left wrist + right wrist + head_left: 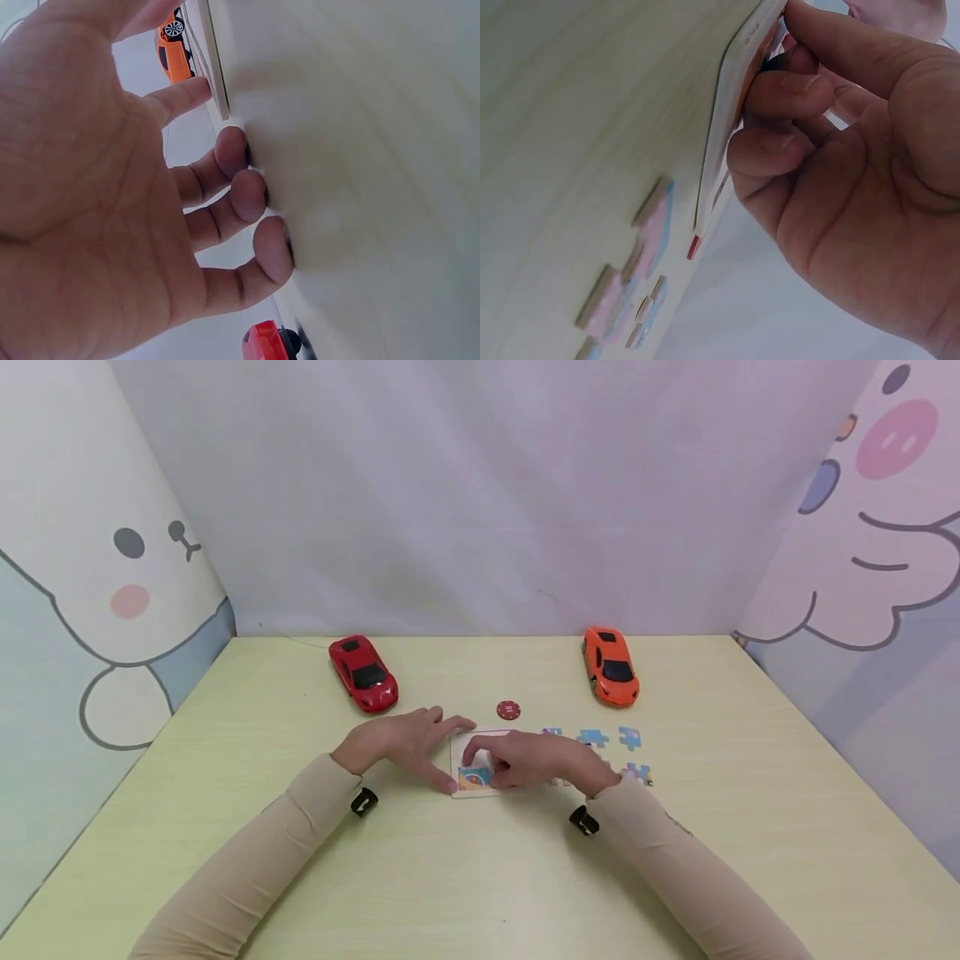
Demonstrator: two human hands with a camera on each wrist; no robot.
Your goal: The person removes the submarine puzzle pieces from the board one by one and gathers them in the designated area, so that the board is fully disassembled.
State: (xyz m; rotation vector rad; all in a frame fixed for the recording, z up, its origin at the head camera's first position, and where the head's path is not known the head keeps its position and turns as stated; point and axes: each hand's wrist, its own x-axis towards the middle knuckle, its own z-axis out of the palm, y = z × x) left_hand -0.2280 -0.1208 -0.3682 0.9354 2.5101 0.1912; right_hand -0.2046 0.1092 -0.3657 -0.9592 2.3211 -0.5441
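A small white-framed puzzle board (474,795) lies on the table between the hands, with a blue and orange puzzle piece (474,778) in its lower left part. My left hand (411,739) spans the board's left side, thumb at the lower corner and index finger at the upper one. In the left wrist view its other fingers (247,195) rest bent on the tabletop. Over the board is my right hand (528,758), its index finger bent down onto it and its thumb near the lower edge. Its other fingers (769,154) are curled; I cannot tell whether they pinch a piece.
Several loose puzzle pieces (630,737) lie right of the board, some behind the right hand. A red round chip (508,710) lies just beyond the board. Farther back stand a red toy car (363,674) at left and an orange toy car (611,667) at right.
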